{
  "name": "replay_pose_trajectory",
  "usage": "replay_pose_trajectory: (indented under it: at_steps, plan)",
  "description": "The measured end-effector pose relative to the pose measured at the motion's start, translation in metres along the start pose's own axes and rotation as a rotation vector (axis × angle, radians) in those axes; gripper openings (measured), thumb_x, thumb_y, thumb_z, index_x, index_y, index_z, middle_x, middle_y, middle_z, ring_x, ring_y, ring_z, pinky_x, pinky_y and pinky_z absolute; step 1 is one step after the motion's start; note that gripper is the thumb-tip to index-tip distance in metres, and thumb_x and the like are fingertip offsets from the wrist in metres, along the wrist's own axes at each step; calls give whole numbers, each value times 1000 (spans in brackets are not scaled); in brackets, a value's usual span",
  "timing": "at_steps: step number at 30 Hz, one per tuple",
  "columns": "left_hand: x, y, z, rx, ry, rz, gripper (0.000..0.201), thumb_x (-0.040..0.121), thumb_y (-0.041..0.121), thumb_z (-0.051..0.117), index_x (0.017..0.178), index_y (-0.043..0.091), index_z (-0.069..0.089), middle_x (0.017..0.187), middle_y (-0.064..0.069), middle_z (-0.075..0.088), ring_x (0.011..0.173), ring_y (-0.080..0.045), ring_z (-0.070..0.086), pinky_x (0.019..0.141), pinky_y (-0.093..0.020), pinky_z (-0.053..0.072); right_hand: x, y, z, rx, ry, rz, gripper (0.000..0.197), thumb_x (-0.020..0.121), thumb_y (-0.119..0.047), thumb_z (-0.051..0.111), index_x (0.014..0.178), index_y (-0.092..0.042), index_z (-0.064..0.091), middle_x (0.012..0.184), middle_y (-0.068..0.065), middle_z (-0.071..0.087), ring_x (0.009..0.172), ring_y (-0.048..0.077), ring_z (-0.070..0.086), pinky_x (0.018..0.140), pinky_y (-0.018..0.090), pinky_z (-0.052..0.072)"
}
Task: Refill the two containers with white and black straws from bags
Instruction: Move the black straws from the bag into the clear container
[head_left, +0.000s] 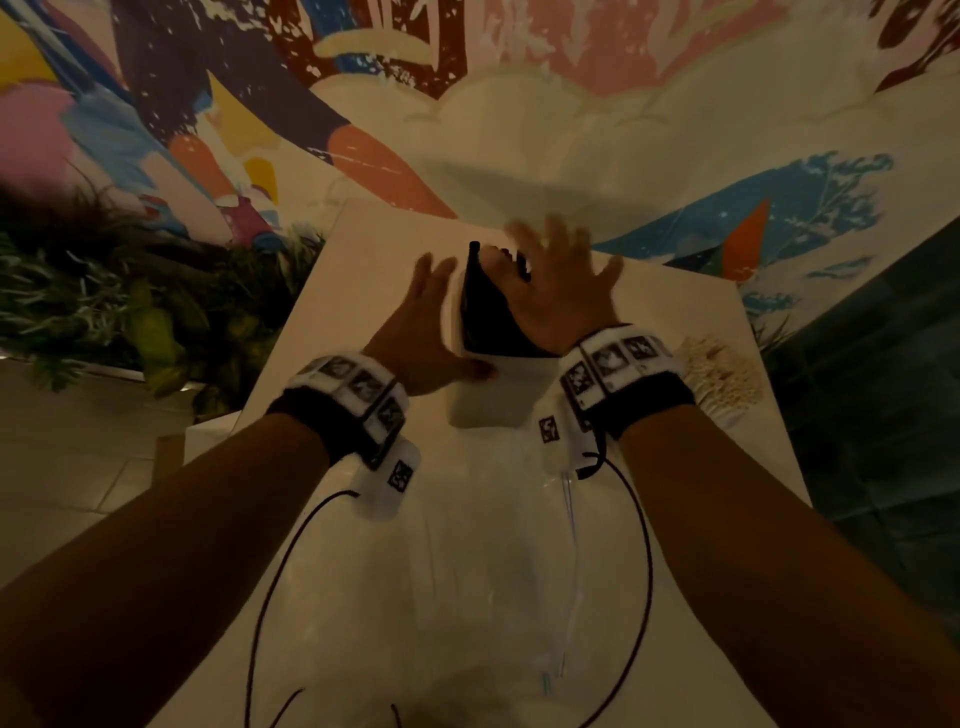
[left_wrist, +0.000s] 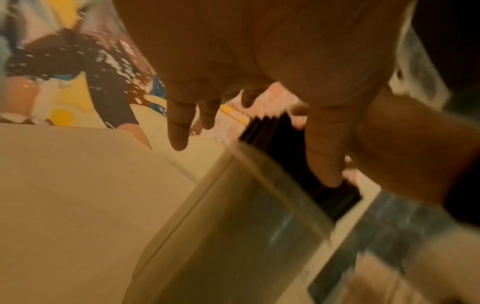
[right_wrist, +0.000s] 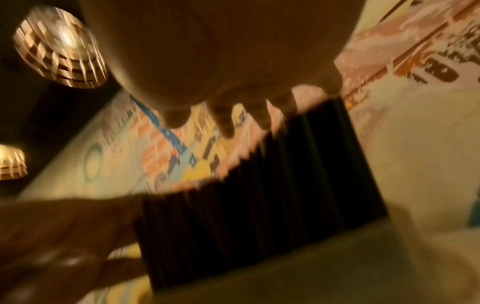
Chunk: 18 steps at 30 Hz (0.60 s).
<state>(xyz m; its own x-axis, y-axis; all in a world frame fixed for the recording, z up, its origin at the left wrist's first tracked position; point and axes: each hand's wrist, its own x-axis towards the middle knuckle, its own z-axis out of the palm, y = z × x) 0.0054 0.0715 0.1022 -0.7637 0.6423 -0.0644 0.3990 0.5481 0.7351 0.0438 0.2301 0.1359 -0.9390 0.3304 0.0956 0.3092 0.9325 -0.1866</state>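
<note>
A clear box (head_left: 493, 402) stands mid-table with black straws (head_left: 488, 312) sticking up out of it at a slant. My left hand (head_left: 431, 306) lies along the box's left side with its fingers straight, and its thumb (left_wrist: 324, 156) rests against the black straws (left_wrist: 272, 131) above the box wall (left_wrist: 246, 216). My right hand (head_left: 561, 280) is spread flat over the straw tops, fingers splayed, gripping nothing. In the right wrist view the black straws (right_wrist: 259, 185) rise from the box just under my fingertips. A bundle of white straws (head_left: 724, 382) stands at the right.
An empty clear plastic bag (head_left: 519, 561) lies flat on the white table (head_left: 363, 270) in front of me, between my forearms. Green plants (head_left: 130, 291) crowd the table's left side. A painted wall runs behind. Dark floor shows past the right edge.
</note>
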Motion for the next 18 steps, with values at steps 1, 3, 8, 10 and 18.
replay_pose_trajectory:
  at_steps: [1,3,8,10,18]
  plan:
    - [-9,-8,-10,-13,45,-54,107,67,38,78,146,26,7,157,1,4,143,-21,13,113,-38,23,-7,5,-9,122,190,-45,61,92,-66,28,140,-30,40,151,5,35,140,30,27,112,60,17]
    - [-33,-46,-32,-22,130,-191,84,73,43,72,142,24,27,152,-1,27,135,-22,32,106,-36,31,-34,20,-25,387,535,-75,54,91,-58,44,124,-18,58,123,2,60,117,23,53,98,36,39]
    - [-101,-129,-41,169,-93,-657,68,67,78,34,77,14,56,89,-13,64,90,-32,61,77,-34,42,-118,60,29,406,-216,343,55,81,-71,49,86,-18,62,81,-2,58,85,25,58,70,30,42]
    - [-120,-133,-23,-43,-209,-866,72,62,83,39,78,14,54,88,-8,61,91,-28,59,79,-37,44,-138,66,70,617,-362,498,61,74,-74,55,92,-16,65,91,3,63,88,24,59,76,34,46]
    - [-124,-114,34,-468,-59,-867,51,81,48,62,115,10,55,110,-18,61,97,-37,59,81,-47,51,-164,55,123,1006,-493,736,64,66,-46,83,119,-16,63,115,3,67,101,24,64,92,41,52]
